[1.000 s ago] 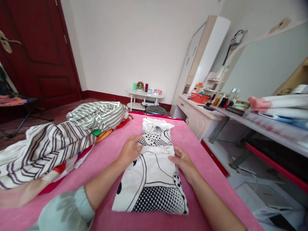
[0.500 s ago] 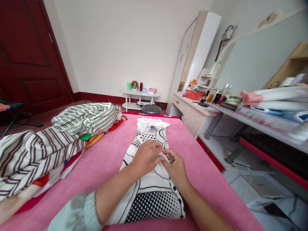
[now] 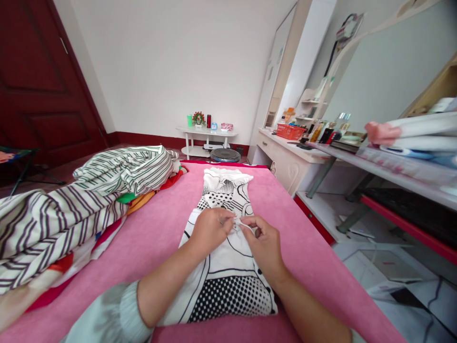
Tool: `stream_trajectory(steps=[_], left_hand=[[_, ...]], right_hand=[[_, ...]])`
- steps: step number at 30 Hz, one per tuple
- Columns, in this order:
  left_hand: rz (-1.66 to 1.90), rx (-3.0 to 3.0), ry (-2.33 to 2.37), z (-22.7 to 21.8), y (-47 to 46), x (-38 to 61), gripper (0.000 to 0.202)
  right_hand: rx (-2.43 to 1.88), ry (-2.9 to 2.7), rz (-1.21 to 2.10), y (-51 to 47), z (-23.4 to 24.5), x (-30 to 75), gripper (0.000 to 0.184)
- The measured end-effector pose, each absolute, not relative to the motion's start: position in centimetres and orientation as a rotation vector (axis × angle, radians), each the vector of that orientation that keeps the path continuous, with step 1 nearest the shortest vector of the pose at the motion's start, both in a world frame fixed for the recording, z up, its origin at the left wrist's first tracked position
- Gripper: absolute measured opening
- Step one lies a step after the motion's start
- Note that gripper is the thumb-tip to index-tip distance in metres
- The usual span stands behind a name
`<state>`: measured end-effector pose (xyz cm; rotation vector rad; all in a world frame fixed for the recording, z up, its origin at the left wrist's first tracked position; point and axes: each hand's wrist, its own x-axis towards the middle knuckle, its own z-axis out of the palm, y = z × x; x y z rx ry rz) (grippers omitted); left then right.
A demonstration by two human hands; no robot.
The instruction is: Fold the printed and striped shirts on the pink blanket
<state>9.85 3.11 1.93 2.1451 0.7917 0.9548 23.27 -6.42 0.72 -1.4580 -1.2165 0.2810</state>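
A white garment with a black line-and-dot print point(image 3: 228, 267) lies folded lengthwise on the pink bed cover point(image 3: 157, 228), its far end near the bed's foot. My left hand point(image 3: 210, 227) and my right hand point(image 3: 263, 245) meet over its middle. Both are closed in a pinch on a small raised fold of the white fabric between them. My left forearm, in a pale green sleeve, crosses the garment's near left corner.
A heap of striped and coloured clothes point(image 3: 89, 195) covers the bed's left side. A white dressing table point(image 3: 289, 157) with bottles and a red basket point(image 3: 294, 131) stands right. A grey desk point(image 3: 392, 176) is at right, a small white table point(image 3: 207, 136) by the far wall.
My hands moved from the garment's two side edges to its middle and came together, pinching up the fabric. The view shifted slightly left and closer.
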Motion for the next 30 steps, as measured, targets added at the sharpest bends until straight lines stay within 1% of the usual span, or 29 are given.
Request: stream_trajectory(steps=[3,5,7,9,12,15,18,20,22,23,25,28,30], left_hand=[[0.914,1.624,0.839,2.1,4.0,9.7,0.014],[0.899,1.361,0.794,2.1,4.5,9.7,0.017],[0.881,1.237,0.713,2.2,4.5,9.7,0.021],[0.874,1.268,0.653,2.3,4.2,9.7,0.023],[0.926,1.536,0.649,2.4,3.6,9.8,0.028],[0.932,1.822,0.744,2.4,3.4,9.8,0.030],[0.929,1.892,0.856,2.6,3.9,9.4,0.032],[0.892,1.882,0.773,3.0,4.2,8.9,0.043],[0.773,1.885,0.591,3.4,4.4,8.4,0.056],[0.713,1.889,0.508,3.6,4.4,8.2,0.058],[0.668,1.896,0.434,3.7,4.4,8.1,0.050],[0.736,1.907,0.503,3.5,4.5,8.3,0.025],[0.803,1.914,0.581,3.3,4.8,8.4,0.019]], right_hand=[[-1.396,-1.214,0.335,-6.5,0.8,23.1,0.005],[-1.360,-1.225,0.373,-6.6,0.8,23.0,0.005],[-1.354,-1.254,0.378,-6.7,0.9,22.9,0.005],[-1.363,-1.304,0.358,-6.8,1.0,22.9,0.004],[-1.372,-1.433,0.307,-7.1,1.2,23.1,0.004],[-1.388,-1.576,0.277,-7.3,1.3,23.3,0.005],[-1.367,-1.579,0.334,-7.5,1.4,23.3,0.004],[-1.321,-1.507,0.397,-7.6,1.5,23.1,0.003],[-1.280,-1.419,0.445,-7.7,1.7,22.9,0.001],[-1.269,-1.374,0.463,-7.7,1.7,22.8,0.003],[-1.267,-1.307,0.479,-7.7,1.6,22.8,0.007],[-1.293,-1.252,0.456,-7.6,1.1,23.0,0.014],[-1.312,-1.199,0.450,-7.4,0.9,23.2,0.016]])
